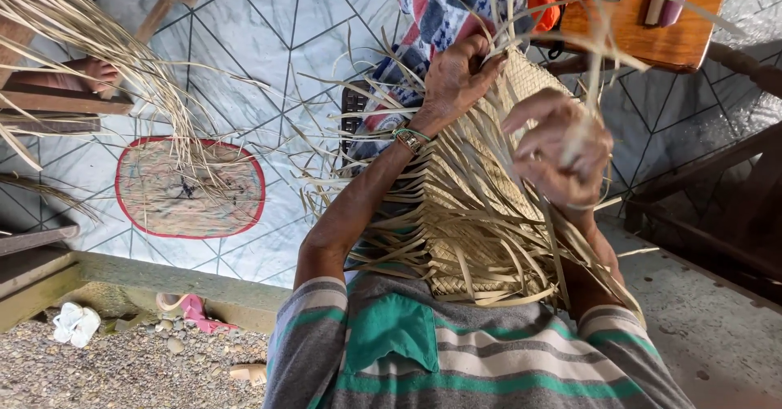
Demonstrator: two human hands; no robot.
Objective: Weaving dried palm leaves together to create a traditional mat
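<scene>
1. Head view: the left hand (456, 79) is clenched around several pale straw strips at the top edge of a partly woven tan straw mat (481, 213), its fingers folded over the strips.
2. The right hand (562, 152) sits just right of it, over the mat's upper right part, with fingers curled and pinching a few thin loose strips; it is blurred, so the exact grasp is hard to read.
3. The mat lies across the person's lap, between both forearms, with loose strip ends fanning out to all sides.
4. A green and brown beaded bracelet (411, 138) circles the left wrist.
5. The person wears a grey and green striped shirt (456, 352).
6. A red, white and blue patterned cloth (440, 14) shows beyond the mat.
7. On the tiled floor at left lies an oval woven rug with a red border (189, 187).
8. A bundle of long dry straw (90, 34) hangs over it from the upper left.
9. An orange wooden chair seat (652, 26) stands at upper right.
</scene>
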